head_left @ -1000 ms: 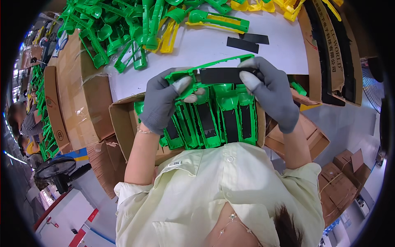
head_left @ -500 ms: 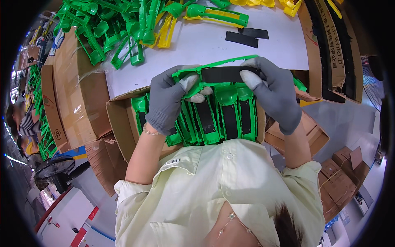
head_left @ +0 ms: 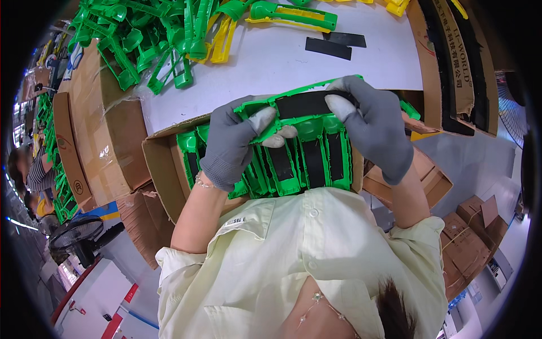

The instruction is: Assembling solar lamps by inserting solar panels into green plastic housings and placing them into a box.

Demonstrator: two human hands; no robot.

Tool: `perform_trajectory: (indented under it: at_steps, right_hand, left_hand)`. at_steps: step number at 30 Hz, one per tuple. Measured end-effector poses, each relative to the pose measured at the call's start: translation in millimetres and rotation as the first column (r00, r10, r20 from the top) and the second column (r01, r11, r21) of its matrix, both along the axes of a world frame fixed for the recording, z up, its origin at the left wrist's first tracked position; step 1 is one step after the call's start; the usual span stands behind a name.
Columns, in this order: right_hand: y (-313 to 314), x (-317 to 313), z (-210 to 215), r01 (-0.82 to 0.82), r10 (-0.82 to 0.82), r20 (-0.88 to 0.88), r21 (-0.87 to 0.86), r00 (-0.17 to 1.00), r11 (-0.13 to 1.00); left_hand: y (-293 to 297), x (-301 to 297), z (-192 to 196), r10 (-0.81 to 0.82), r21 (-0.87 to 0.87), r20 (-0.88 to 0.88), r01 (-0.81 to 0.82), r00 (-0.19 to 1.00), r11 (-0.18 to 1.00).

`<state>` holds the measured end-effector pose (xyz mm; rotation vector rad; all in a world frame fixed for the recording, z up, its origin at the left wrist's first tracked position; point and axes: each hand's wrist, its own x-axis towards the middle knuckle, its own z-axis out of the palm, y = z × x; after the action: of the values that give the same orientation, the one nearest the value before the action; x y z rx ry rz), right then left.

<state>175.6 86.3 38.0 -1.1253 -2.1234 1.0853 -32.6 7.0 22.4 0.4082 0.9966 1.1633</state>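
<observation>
Both my hands wear grey gloves with pale fingertips. My left hand grips one end of a green plastic shell, thumb on top and fingers beneath. A black strip lies along the shell's hollow, bowed slightly upward. My right hand pinches the strip's right end at the shell's far end, thumb pressed on it. Below my hands, an open cardboard box holds several green shells in a row, some with black strips inside.
On the white tabletop lie two loose black strips. A heap of green shells with some yellow parts fills the back left. Cardboard boxes flank the table; a black fan stands at the left.
The shell has tilted, its right end a little higher. My right thumb has moved slightly left along the black strip, which now bows more.
</observation>
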Motion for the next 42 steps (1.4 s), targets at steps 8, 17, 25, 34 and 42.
perform_trajectory:
  at_steps: [8, 17, 25, 34, 42]
  right_hand:
    - [-6, 1, 17, 0.259, -0.305, 0.267, 0.194, 0.914, 0.946]
    - [-26, 5, -30, -0.008, 0.012, 0.025, -0.163, 1.000, 0.987]
    - [-7, -17, -14, -0.073, 0.102, 0.071, -0.328, 0.992, 0.942]
    - [81, 19, -82, 0.182, -0.287, 0.366, 0.294, 0.885, 0.938]
    - [91, 24, -98, 0.162, -0.275, 0.365, 0.311, 0.890, 0.937]
  left_hand:
    - [-1, 5, 14, -0.030, -0.031, -0.282, 0.022, 0.959, 0.999]
    - [-22, -2, 18, -0.104, -0.095, -0.389, 0.072, 0.915, 0.993]
    - [-53, -75, 58, -0.004, -0.057, -0.622, -0.040, 0.783, 0.998]
    - [-57, -168, 48, -0.686, -0.660, -0.616, 0.222, 0.386, 0.718]
    - [14, -132, 44, -0.401, -0.501, -0.831, 0.205, -0.386, 0.841]
